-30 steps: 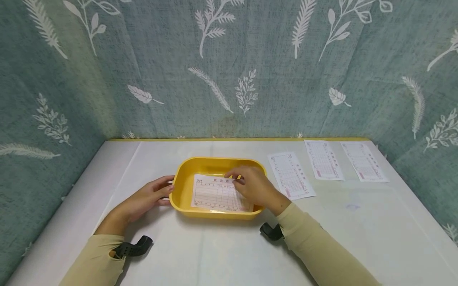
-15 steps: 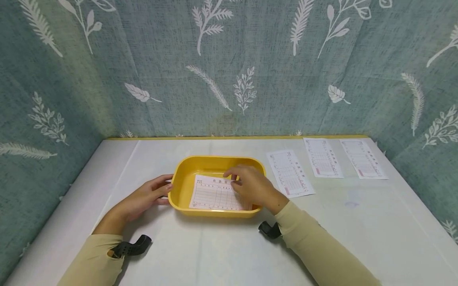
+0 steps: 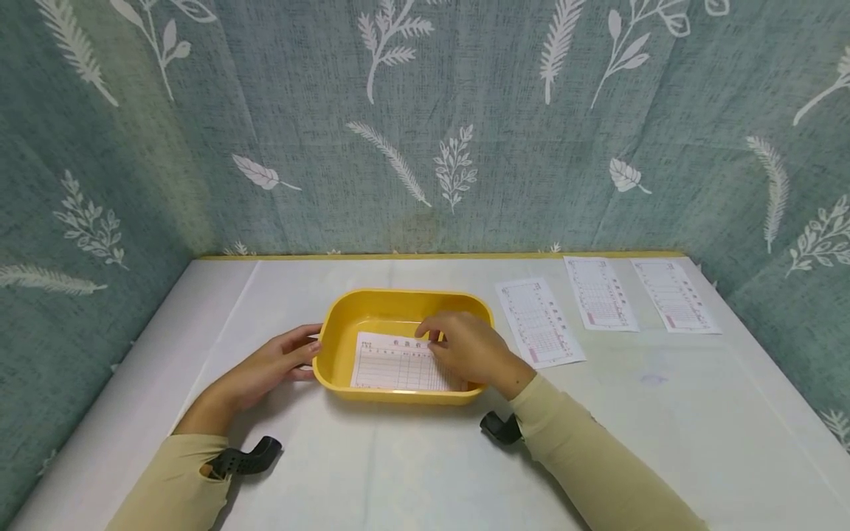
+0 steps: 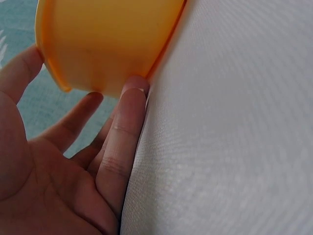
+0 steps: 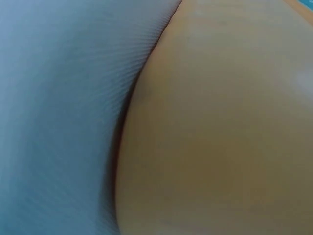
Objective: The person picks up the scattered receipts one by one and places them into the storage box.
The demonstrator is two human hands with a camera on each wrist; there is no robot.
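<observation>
A yellow plastic tray [image 3: 372,397] stands on the white table, near the middle of the head view. Inside it lies a printed paper receipt [image 3: 392,363] with a ruled grid. My left hand [image 3: 268,367] rests against the tray's left end. In the left wrist view, its thumb [image 4: 27,68] touches the rim and the fairly straight fingers [image 4: 122,127] lie at the outer wall. My right hand [image 3: 473,350] is inside the tray over the receipt's right part, index finger and thumb bent at its top edge. The hand hides that part, so a grip on the paper is unclear.
Three similar receipts lie flat right of the tray: one beside it [image 3: 541,322], another farther back [image 3: 600,293], and one at the far right [image 3: 676,296]. A leaf-patterned cloth [image 3: 425,177] closes off the back and sides of the table [image 3: 412,472].
The receipt has slid slightly toward me within the tray, its lower rows now hidden behind the front rim. Both hands and the tray stay nearly where they were.
</observation>
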